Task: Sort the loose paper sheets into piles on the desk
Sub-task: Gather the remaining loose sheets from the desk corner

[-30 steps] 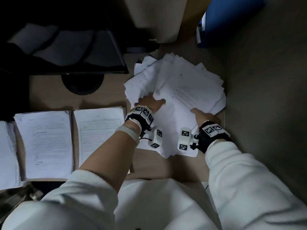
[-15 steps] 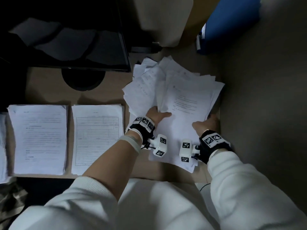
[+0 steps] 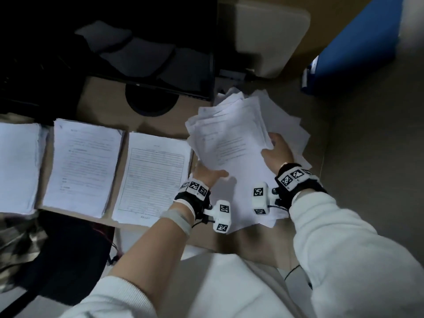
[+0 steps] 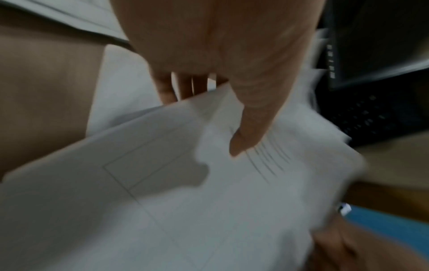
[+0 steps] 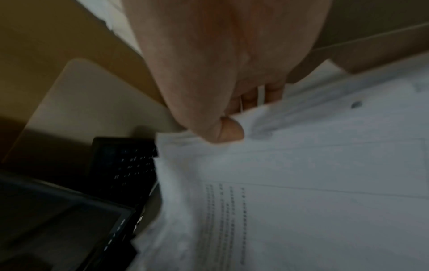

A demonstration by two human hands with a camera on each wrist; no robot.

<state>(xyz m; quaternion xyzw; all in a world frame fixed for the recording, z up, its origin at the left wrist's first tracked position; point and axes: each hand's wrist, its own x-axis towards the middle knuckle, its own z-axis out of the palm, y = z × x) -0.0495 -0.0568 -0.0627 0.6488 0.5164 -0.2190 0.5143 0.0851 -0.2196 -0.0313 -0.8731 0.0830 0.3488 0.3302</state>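
Currently the loose paper stack (image 3: pixel 231 143) sits between both hands above the desk (image 3: pixel 110 102); left hand (image 3: pixel 207 176) grips its near-left edge, right hand (image 3: pixel 276 151) its right edge, thumbs on top.

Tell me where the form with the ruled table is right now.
In the head view the form tops the rightmost neat pile on the desk, just left of the left hand and the loose sheets.
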